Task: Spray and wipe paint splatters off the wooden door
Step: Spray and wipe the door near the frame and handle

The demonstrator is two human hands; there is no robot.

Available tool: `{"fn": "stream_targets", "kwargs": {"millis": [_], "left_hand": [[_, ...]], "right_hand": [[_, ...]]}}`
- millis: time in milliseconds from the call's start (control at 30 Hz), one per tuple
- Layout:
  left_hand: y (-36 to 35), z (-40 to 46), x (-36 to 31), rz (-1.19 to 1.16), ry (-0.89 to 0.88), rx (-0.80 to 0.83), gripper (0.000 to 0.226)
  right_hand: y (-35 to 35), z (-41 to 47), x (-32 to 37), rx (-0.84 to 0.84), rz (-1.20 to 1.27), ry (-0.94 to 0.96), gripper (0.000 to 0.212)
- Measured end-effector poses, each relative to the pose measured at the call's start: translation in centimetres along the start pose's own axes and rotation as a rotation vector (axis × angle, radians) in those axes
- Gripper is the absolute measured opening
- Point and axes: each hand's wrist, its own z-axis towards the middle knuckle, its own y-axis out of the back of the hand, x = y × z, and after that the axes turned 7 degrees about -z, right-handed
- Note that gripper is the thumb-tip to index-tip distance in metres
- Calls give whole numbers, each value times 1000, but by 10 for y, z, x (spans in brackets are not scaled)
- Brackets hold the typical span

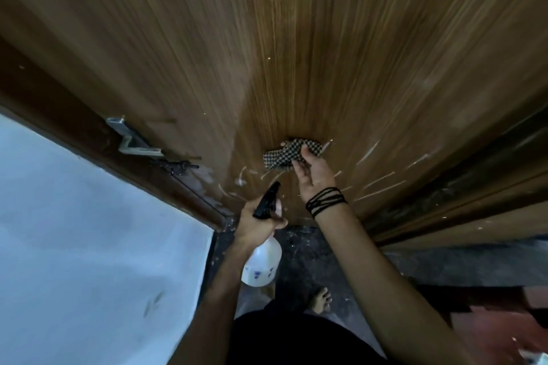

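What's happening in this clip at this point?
A person is cleaning a wooden door. The right hand presses a checked cloth against the lower part of the door, while the left hand grips a white spray bottle by its black trigger head, nozzle aimed at the door. White paint splatters still show on both sides of the cloth, so wiping is unfinished.
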Motion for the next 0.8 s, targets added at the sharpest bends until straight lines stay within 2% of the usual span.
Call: {"fn": "stream_targets", "kwargs": {"millis": [67,133,200,333,467,500,567,600,633,700,800], "left_hand": [[-6,5,-5,16,-8,24,25],[-12,10,-13,21,8,38,38],[-19,16,-17,14,50,58,37],[-25,25,-24,26,26,136,29],[-33,35,-26,59,14,167,30],[-35,38,-26,90,27,174,31],[-38,41,-29,128,53,176,35],[-39,42,-31,132,41,158,37],[-39,45,-32,128,33,151,37],[-38,50,-31,118,30,153,34],[-39,50,-33,107,11,183,35]], "right_hand": [[13,4,0,-71,17,18,44],[26,10,1,-167,-6,-5,42],[36,11,7,-232,-30,-14,45],[36,-1,26,-190,-23,76,45],[27,-16,41,-112,79,224,58],[26,-16,41,-102,77,247,57],[27,-15,36,-95,14,283,34],[27,-17,32,-96,-13,288,23],[28,-17,29,-120,-35,269,21],[28,-15,26,-183,-43,215,32],[27,-18,23,-225,-70,174,36]]}}
